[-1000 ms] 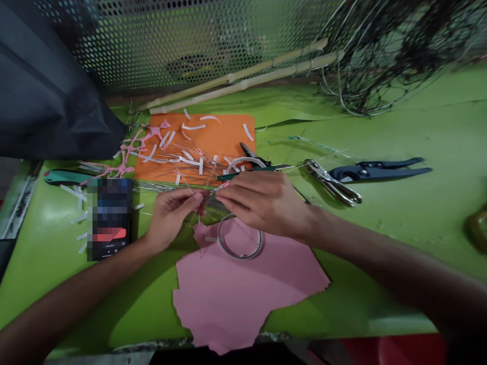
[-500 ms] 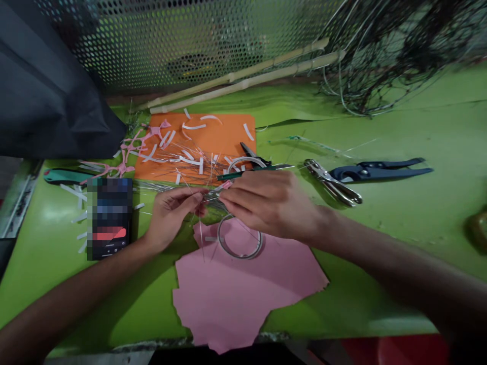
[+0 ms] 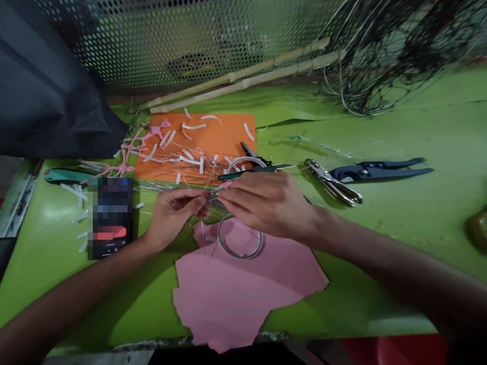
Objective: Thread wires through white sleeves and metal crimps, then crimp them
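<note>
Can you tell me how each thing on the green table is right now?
Left hand: pinching thin wires
Right hand: pinching the wires too
Wire ring: lying on the pink paper
Pink paper: flat, with ragged edges
Orange mat: scattered with white strips and wires
Phone: lying flat, screen up
Blue pliers: lying on the table, not held

My green table (image 3: 395, 126) carries a pink sheet (image 3: 243, 299) right in front of me, with an orange sheet (image 3: 228, 126) beyond it. On my right lie a hole punch (image 3: 331, 182) and blue pliers (image 3: 380, 172); on my left, a phone (image 3: 109, 218), white strips (image 3: 78, 218) and a green-handled cutter (image 3: 64, 176). Bamboo sticks (image 3: 243, 76) and a wire tangle (image 3: 380, 86) lie along the back.
</note>
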Available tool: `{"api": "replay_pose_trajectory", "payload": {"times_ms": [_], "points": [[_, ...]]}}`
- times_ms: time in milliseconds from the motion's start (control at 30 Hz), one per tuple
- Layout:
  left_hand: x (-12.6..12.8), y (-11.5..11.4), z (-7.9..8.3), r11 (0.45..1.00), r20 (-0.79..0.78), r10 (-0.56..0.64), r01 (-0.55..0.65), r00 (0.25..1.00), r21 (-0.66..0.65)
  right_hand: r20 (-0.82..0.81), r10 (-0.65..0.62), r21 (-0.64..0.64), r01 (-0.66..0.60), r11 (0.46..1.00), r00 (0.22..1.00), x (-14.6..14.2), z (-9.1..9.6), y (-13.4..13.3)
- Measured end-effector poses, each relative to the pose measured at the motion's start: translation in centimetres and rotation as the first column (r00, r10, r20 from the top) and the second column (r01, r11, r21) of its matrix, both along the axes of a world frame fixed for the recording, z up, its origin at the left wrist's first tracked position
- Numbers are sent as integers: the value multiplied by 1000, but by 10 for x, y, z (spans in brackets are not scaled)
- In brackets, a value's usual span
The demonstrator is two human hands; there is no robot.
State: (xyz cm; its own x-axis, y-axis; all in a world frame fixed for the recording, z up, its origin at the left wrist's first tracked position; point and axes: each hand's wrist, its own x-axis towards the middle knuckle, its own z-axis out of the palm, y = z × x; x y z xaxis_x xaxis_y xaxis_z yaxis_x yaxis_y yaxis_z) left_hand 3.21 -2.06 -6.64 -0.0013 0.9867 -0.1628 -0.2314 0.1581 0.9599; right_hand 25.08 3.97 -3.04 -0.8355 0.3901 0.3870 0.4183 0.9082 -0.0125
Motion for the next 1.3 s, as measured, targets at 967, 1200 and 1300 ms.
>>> {"api": "replay_pose_trajectory", "payload": {"times_ms": [967, 1200, 1300], "points": [[-3, 1, -3, 997, -28, -44, 46, 999, 57, -25, -4, -140, 1, 990, 1000, -3, -1, 2], [-3, 1, -6, 997, -31, -30, 32, 999, 67, -61, -4, -146, -5, 989, 998, -4, -4, 2], [-2, 1, -6, 996, -33, -25, 27, 999, 80, -68, -2, -135, -7, 991, 998, -3, -5, 2]]}}
